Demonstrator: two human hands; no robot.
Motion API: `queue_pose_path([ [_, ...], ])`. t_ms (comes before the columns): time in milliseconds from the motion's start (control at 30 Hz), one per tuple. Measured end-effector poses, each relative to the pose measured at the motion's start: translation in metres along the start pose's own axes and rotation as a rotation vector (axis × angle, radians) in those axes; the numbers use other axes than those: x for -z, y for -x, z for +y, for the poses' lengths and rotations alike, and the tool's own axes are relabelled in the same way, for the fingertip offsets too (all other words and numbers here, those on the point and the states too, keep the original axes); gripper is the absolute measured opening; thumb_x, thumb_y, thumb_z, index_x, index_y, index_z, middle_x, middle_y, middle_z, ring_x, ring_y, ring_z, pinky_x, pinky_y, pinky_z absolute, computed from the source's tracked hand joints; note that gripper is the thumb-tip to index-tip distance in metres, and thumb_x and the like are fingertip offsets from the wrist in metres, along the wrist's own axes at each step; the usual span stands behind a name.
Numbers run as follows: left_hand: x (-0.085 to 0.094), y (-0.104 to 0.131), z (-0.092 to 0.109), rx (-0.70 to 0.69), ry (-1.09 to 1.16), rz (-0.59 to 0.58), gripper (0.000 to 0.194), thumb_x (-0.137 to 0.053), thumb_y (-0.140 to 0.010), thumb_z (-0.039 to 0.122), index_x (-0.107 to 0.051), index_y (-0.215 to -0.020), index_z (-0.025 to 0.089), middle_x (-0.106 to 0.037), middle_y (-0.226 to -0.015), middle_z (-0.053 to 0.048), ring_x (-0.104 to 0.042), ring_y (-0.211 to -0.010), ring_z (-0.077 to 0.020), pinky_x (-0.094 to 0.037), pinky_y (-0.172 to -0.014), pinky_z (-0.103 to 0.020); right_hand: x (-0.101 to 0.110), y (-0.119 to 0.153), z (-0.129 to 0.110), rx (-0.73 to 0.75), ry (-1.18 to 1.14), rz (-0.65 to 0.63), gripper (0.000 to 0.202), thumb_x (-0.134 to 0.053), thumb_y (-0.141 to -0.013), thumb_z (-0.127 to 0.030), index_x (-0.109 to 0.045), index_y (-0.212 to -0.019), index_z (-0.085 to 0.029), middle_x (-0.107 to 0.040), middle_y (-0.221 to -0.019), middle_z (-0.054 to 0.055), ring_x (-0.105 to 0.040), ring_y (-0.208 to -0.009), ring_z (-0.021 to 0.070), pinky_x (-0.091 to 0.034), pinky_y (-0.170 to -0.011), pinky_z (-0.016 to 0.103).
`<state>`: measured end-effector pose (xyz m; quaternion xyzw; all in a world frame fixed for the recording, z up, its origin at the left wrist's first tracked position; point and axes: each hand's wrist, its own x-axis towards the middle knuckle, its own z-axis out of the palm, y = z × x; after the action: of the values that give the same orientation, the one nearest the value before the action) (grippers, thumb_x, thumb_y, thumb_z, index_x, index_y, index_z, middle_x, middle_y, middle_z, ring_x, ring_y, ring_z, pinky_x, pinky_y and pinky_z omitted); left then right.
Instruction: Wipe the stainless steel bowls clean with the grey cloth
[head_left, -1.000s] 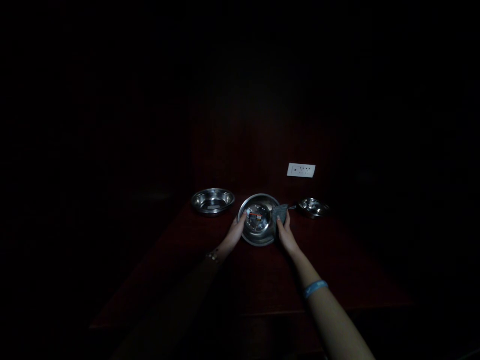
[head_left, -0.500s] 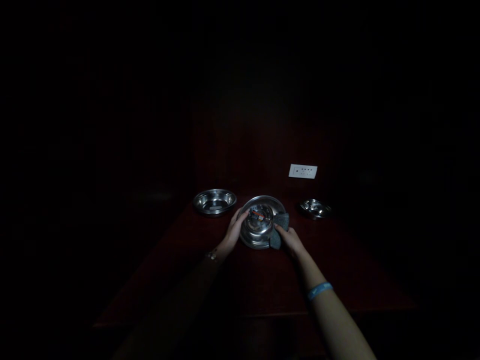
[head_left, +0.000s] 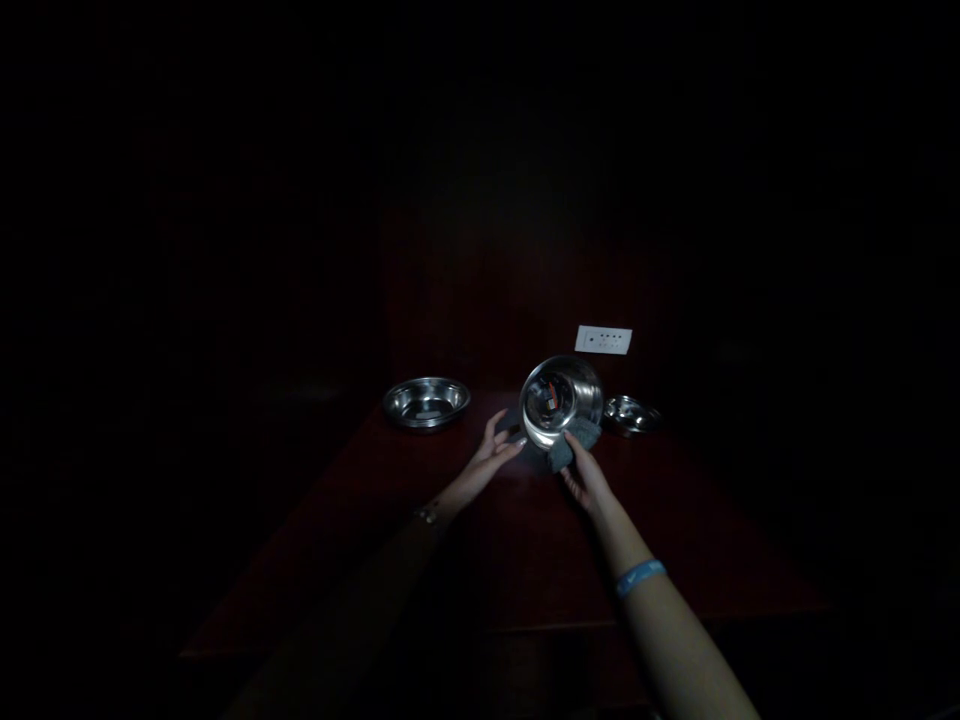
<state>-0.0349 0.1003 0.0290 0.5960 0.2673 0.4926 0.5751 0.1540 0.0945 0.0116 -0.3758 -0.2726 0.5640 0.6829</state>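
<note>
A shiny steel bowl is tilted up above the table, its underside with an orange-and-white sticker turned toward me. My right hand grips the bowl's lower right edge through a grey cloth, thumb on top and fingers beneath. Just left of the bowl, my left hand is open, thumb and fingers spread, with the thumb tip close to the rim; whether it touches I cannot tell.
At the back left of the dark red table sits a wide steel dish. Another, smaller steel dish stands at the back right, partly behind the held bowl. A white socket plate is on the back panel. The surroundings are very dark.
The bowl has been lifted and tilted, moving up and to the right with the cloth. My left hand has let go of its left side and its fingers have spread.
</note>
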Motion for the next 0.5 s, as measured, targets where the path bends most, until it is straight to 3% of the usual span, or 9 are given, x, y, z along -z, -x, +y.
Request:
queue_pose_path([
  [133, -0.008, 0.002, -0.012, -0.035, -0.04, -0.106, 0.102, -0.076, -0.073, 0.032, -0.01, -0.15, 0.033, -0.048, -0.144, -0.013, -0.056, -0.123, -0.0258, -0.037, -0.109, -0.055, -0.004, 0.005, -0.002, -0.06, -0.036, -0.096, 0.022, -0.063, -0.085, -0.03, -0.066, -0.102, -0.017, -0.074, -0.101, 0.005, -0.069, -0.1, 0.0153, -0.056, -0.089, 0.025],
  [267, -0.012, 0.005, -0.019, -0.031, -0.078, -0.15, 0.1, -0.074, -0.076, 0.034, -0.009, -0.152, 0.027, -0.038, -0.151, -0.015, -0.046, -0.133, -0.0274, -0.035, -0.113, -0.05, -0.008, 0.012, -0.003, -0.057, 0.084, -0.157, 0.027, -0.067, -0.081, -0.033, -0.066, -0.103, -0.019, -0.073, -0.104, 0.007, -0.066, -0.107, 0.0208, -0.057, -0.091, 0.032],
  [400, -0.011, 0.0, -0.026, -0.098, -0.188, -0.029, 0.076, -0.065, -0.083, 0.039, -0.029, -0.148, 0.022, -0.036, -0.153, -0.012, -0.03, -0.143, -0.0254, -0.02, -0.12, -0.044, -0.011, 0.02, -0.005, -0.094, 0.164, -0.188, 0.031, -0.069, -0.079, -0.035, -0.065, -0.106, -0.021, -0.071, -0.111, 0.006, -0.065, -0.109, 0.0215, -0.057, -0.09, 0.035],
  [500, -0.006, -0.009, -0.031, -0.171, -0.238, 0.086, 0.063, -0.059, -0.085, 0.04, -0.041, -0.141, 0.02, -0.041, -0.151, -0.011, -0.03, -0.144, -0.0237, -0.017, -0.121, -0.041, -0.015, 0.027, -0.006, -0.16, 0.253, -0.228, 0.036, -0.07, -0.079, -0.038, -0.063, -0.111, -0.022, -0.07, -0.113, 0.005, -0.066, -0.107, 0.0207, -0.058, -0.085, 0.035],
])
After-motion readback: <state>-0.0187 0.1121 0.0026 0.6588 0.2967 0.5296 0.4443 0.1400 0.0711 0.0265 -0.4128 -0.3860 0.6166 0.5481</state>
